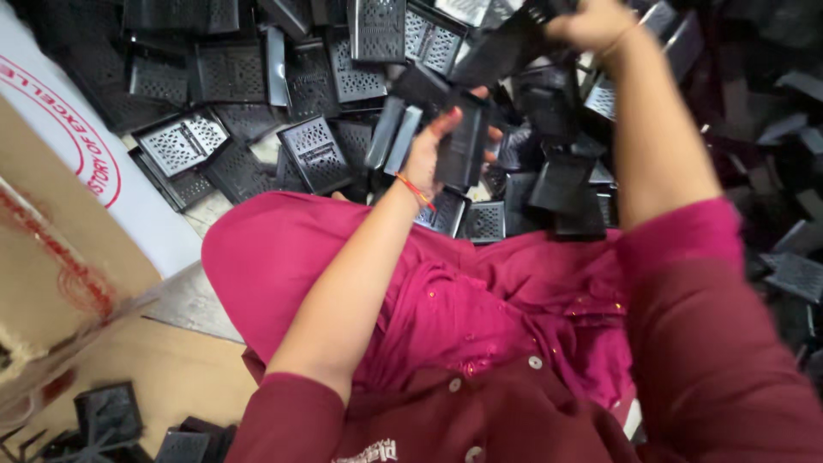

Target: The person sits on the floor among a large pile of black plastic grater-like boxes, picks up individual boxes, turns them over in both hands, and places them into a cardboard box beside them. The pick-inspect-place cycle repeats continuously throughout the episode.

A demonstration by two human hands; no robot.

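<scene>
Even indoor light, fairly bright left of the heap of black perforated parts, dim right of it; raised right hand motion-blurred, edges soft.

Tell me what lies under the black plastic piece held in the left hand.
Under the flat black plastic piece in the left hand lie more perforated black plastic trays and the magenta fabric lap; whatever sits directly behind it is covered.

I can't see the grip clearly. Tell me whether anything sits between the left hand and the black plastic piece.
Nothing visible: the left hand grips the black rectangular plastic piece directly, thumb and fingers wrapped around it.
</scene>
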